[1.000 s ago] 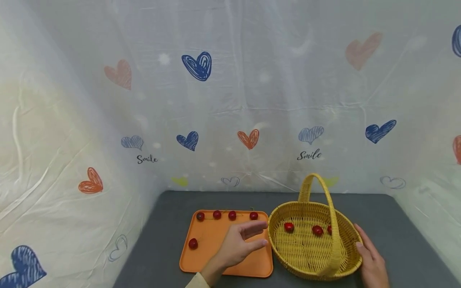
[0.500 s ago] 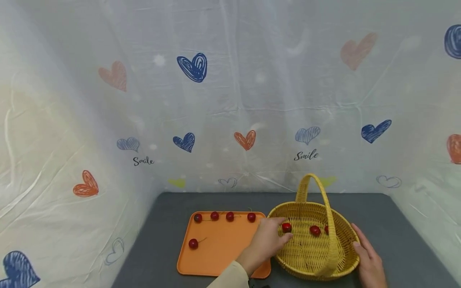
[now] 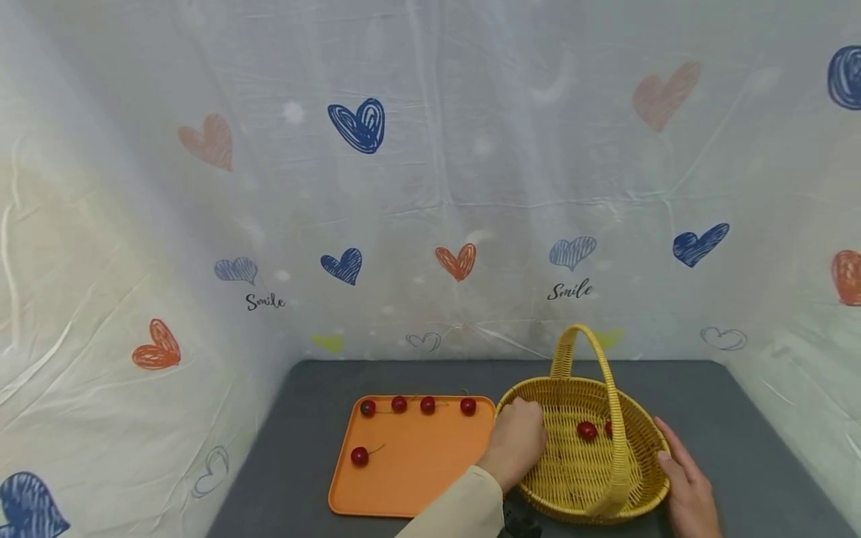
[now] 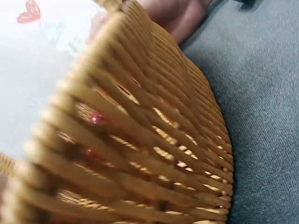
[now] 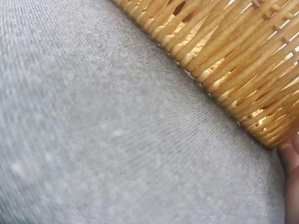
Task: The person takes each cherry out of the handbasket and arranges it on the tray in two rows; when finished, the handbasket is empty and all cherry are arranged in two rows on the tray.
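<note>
My left hand reaches over the left rim of a yellow wicker basket, knuckles up and fingers curled down inside. It covers the place where a cherry lay between thumb and fingers half a second ago; that cherry is now hidden. Two other red cherries show on the basket floor, one partly behind the arched handle. On the basket's right side, my right hand grips the rim, thumb at the edge and fingers along the outer wall. Through the weave in the left wrist view, bits of red cherry show.
Left of the basket lies an orange tray. Several stemmed cherries sit on it, most in a row along the back edge and one cherry at the left. Tray and basket stand on a dark grey cloth; a heart-printed curtain hangs behind.
My left hand has moved from above the tray over the basket's left rim, its spread fingers closing around the leftmost cherry and hiding it. My right hand stays on the rim.
</note>
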Available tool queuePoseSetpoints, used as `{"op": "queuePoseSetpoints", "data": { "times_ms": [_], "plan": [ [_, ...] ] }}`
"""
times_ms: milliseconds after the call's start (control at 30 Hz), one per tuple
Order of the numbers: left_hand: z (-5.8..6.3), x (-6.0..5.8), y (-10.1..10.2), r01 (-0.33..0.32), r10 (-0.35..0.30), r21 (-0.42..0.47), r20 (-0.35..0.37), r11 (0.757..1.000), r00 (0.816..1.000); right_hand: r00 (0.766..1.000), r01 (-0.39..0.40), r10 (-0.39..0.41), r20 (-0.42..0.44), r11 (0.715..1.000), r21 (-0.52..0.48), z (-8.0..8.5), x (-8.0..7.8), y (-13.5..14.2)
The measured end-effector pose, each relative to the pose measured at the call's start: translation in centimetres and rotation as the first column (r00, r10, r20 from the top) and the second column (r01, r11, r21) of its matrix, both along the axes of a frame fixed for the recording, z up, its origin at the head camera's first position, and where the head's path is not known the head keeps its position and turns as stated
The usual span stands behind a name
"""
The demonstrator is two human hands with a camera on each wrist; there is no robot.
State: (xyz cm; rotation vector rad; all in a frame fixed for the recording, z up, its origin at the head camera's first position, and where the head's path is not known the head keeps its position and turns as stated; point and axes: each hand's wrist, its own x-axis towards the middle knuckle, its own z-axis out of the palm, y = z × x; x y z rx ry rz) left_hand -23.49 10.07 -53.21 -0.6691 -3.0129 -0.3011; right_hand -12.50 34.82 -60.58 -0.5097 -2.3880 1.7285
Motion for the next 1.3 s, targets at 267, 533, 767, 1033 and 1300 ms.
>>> {"op": "queuePoseSetpoints", "data": {
  "times_ms": [267,533,767,1033,1300],
  "plan": [
    [-0.7,-0.2,0.6,0.023,-0.022,-0.023,0.035,0.999,0.999,1.000,0.006,-0.006,-0.025,1.000,-0.004,-0.2,-0.1,0.0],
    [-0.6,-0.8,-0.7,0.250,-0.268,0.205,0.068,0.946,0.961,1.000,-0.004,0.004,-0.015,1.000,0.000,-0.2,0.0,0.2],
    [-0.1,-0.8,-2.8,0.337,-0.420,0.526,0.042,0.781,0.907,1.000,0.007,-0.007,-0.015,1.000,0.003,-0.2,0.0,0.2],
    [0.6,0.8,-6.8,0.272,-0.475,0.720,0.091,0.639,0.875,0.999,0.005,-0.005,0.032,1.000,-0.003,0.0,-0.1,0.1],
    [0.7,1.8,-13.4,0.270,-0.418,0.709,0.038,0.652,0.908,0.999,-0.004,0.004,0.046,1.000,0.009,0.1,-0.2,0.2]
  ]
}}
